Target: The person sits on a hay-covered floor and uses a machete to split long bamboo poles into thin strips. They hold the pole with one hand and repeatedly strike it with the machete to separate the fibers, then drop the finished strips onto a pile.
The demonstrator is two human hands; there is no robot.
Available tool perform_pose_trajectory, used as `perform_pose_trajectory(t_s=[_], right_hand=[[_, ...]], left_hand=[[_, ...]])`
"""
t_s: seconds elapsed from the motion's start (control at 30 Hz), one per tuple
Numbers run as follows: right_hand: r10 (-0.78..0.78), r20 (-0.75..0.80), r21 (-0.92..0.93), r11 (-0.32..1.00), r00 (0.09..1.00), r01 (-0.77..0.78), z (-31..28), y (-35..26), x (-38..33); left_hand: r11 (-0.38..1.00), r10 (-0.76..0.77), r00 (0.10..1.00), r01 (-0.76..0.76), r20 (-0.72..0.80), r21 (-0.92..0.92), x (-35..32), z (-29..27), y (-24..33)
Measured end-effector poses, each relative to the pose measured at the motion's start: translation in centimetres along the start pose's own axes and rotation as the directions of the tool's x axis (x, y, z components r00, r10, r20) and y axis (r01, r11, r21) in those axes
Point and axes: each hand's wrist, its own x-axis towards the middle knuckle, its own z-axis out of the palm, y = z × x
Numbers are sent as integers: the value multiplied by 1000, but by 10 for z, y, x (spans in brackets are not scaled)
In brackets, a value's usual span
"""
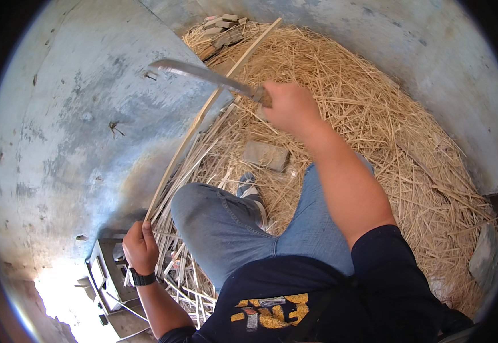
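Note:
My right hand (pixel 292 108) is closed round the handle of a machete (pixel 194 71), whose long, slightly curved blade points to the left. The blade crosses over a long, thin pale strip (pixel 181 150), which looks like split bamboo or wood. I cannot tell whether blade and strip touch. Low on the left, my left hand (pixel 140 248) grips the near end of that strip, thumb laid along it. From there the strip slants up and away to the right, its far end above the shavings.
Pale shavings (pixel 340 74) cover the floor. A brick (pixel 266 155) lies ahead of my feet; more bricks (pixel 223 26) are stacked at the far wall. Several split strips (pixel 189 291) lie beside my left leg. A box-like metal object (pixel 109 268) stands left, near the blue wall (pixel 83 114).

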Motion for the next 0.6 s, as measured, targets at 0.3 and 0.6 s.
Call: perform_pose_trajectory(t_s=[0.3, 0.6], right_hand=[[-210, 290, 51, 978, 934, 204, 0, -26, -12], [-99, 79, 364, 929, 992, 64, 3, 2, -1]], left_hand=[[955, 211, 966, -171, -152, 244, -9, 5, -18], [944, 255, 933, -183, -255, 276, -7, 2, -33]])
